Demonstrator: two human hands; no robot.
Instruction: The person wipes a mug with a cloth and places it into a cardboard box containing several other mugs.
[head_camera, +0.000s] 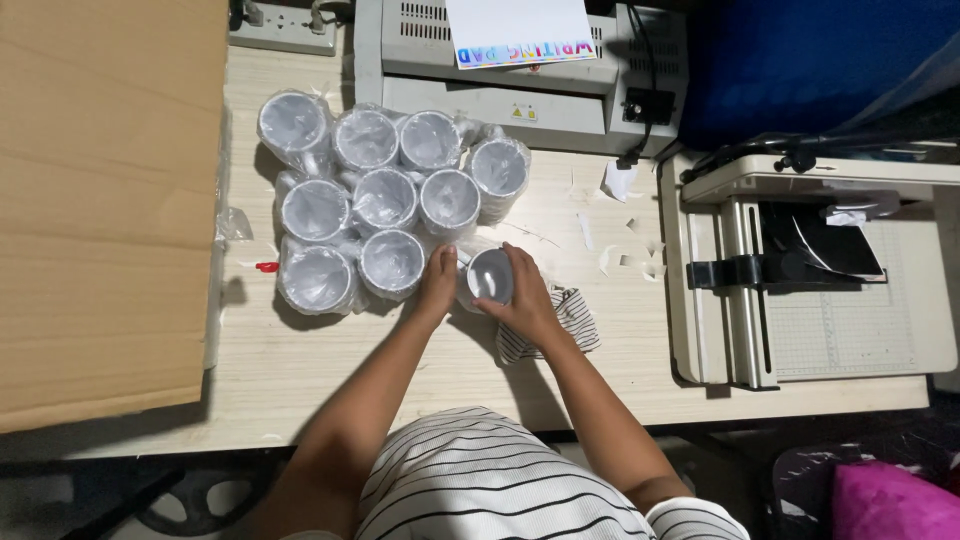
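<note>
On the table (330, 365), nine wrapped cups (385, 198); both hands (525, 300) hold a tenth (489, 275).

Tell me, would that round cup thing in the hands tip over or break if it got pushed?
The cup looks short and wide, so it probably stands steady. Its smooth, shiny surface may be slippery; both the left hand and right hand steady it. The others come plastic-wrapped, hinting they might be breakable.

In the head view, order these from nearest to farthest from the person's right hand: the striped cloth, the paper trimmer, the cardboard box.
From the right hand:
1. Striped cloth: under and just right of the hand, touching it.
2. Paper trimmer: at the table's right end.
3. Cardboard box: far left, beyond the wrapped cups.
</note>
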